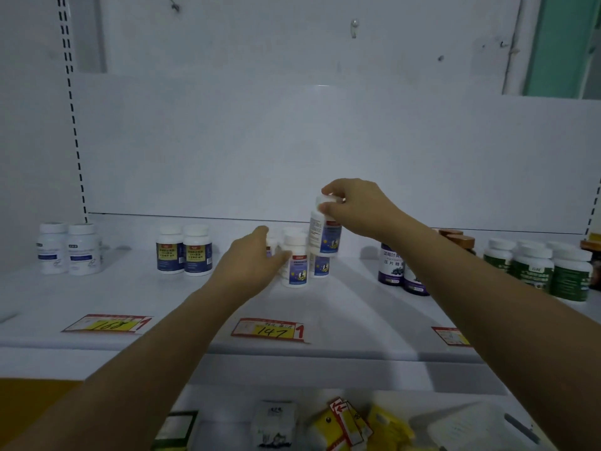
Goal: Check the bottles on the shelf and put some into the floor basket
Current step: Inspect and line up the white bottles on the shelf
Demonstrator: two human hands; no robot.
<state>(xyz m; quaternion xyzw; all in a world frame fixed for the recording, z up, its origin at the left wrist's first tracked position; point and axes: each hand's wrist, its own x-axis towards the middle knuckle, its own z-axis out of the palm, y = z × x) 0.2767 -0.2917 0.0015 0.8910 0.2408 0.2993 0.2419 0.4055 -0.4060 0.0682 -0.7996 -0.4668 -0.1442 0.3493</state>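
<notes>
On the shelf [325, 304], two bottle pairs [183, 250] stand left of the middle bottle cluster [297, 262]; more bottles [533, 268] stand to its right. The price tag [270, 330] lies before the cluster; one lifted bottle [323, 232] hangs above it.

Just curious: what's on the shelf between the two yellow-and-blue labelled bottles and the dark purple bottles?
In the head view, a cluster of white bottles, with the left hand on it and the right hand lifting one bottle.

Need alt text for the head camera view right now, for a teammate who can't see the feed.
The right hand lifts a white bottle by its cap above a white shelf, while the left hand reaches to a cluster of matching bottles below it. More bottle groups stand to either side, and price tags lie along the shelf's front edge.
</notes>
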